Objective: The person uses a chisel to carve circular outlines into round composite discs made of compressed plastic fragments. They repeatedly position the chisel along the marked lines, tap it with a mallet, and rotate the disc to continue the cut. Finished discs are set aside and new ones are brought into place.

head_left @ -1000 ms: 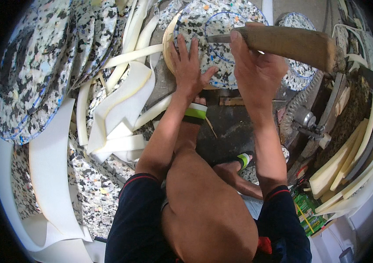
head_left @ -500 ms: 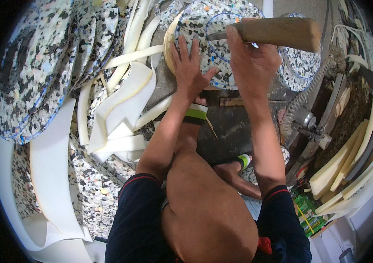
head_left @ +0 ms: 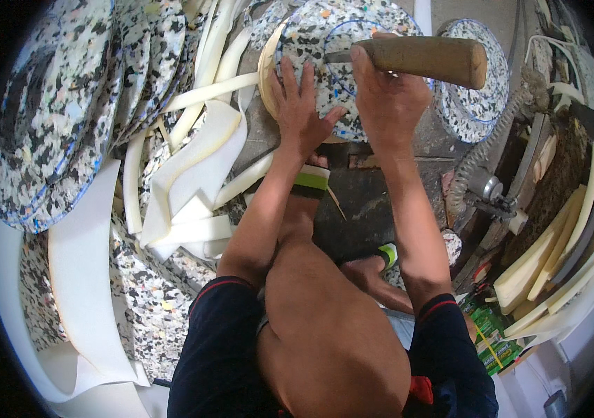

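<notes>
A round of speckled black-and-white foam (head_left: 297, 35) lies at the far middle, with a blue curved line drawn on it. My left hand (head_left: 302, 115) presses flat on its near left part, fingers spread. In my right hand (head_left: 391, 104) is a knife (head_left: 422, 59) with a thick wooden handle, its butt pointing right. The short blade points left, over the blue line; whether its tip is in the foam I cannot tell. A pale curved strip (head_left: 268, 73) borders the round at its left, beside my left fingers.
Stacked speckled foam rounds (head_left: 60, 118) and white foam offcuts (head_left: 192, 160) fill the left. A smaller foam round (head_left: 475, 80) lies at the far right, near a coiled hose (head_left: 475, 160). Curved foam strips (head_left: 548, 251) stand at right. My sandalled foot (head_left: 311, 181) is below my left hand.
My right hand has shifted a little left with the knife, and its handle now tilts slightly more toward me. My left hand has stayed almost in place.
</notes>
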A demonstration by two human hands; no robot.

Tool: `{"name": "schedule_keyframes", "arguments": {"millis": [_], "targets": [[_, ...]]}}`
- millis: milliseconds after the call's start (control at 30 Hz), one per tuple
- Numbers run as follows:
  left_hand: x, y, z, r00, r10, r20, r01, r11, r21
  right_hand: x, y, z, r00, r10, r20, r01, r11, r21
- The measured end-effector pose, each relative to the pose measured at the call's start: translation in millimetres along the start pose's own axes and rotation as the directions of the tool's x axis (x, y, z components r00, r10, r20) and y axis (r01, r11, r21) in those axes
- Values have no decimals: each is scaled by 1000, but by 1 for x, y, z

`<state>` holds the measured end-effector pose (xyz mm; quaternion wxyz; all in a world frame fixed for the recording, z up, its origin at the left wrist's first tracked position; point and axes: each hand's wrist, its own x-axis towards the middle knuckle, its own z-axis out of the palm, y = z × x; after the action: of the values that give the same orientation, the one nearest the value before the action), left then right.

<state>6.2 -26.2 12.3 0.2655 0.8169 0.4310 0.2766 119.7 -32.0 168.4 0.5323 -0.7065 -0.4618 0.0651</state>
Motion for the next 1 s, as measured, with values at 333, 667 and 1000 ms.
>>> {"name": "schedule_keyframes", "arguments": {"millis": [333, 667, 1000], "targets": [[-1, -2, 0, 1000, 14, 11, -14, 1000, -7, -3, -10, -13, 999, 7, -44, -6, 1000, 15], [8, 7, -19, 968, -213, -132, 184, 962, -201, -8, -7, -17, 999, 31, 41, -24, 985, -173], [6, 13, -27, 940, -334, 65, 340, 923, -178, -25, 3, -61, 987, 102, 122, -106, 994, 28]]}}
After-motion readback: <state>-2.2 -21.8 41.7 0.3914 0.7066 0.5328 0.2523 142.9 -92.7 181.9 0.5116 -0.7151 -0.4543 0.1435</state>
